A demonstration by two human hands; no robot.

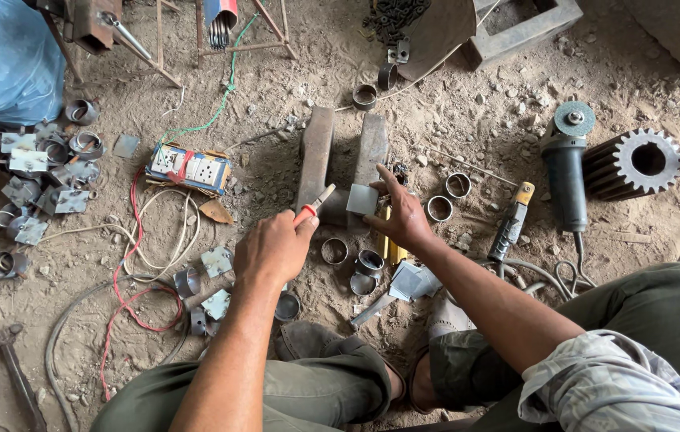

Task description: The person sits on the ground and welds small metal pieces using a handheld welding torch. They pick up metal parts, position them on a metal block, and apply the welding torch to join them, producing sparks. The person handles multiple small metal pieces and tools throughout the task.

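Note:
I sit on dirt ground, legs bent. My left hand (274, 246) is closed around red-handled pliers (315, 204), their jaws pointing toward two heavy rusty steel blocks (341, 156) standing side by side. My right hand (400, 216) pinches a small square grey metal plate (362, 199) against the lower end of the right block. Short steel rings (334, 250) lie on the ground just below both hands, beside more small plates (413, 280).
An angle grinder (564, 164) and a large gear (632, 164) lie to the right. A socket box (189, 168) with red and white cables is at the left, past it a pile of welded ring-and-plate parts (32, 168). A hammer (12, 360) lies at the lower left.

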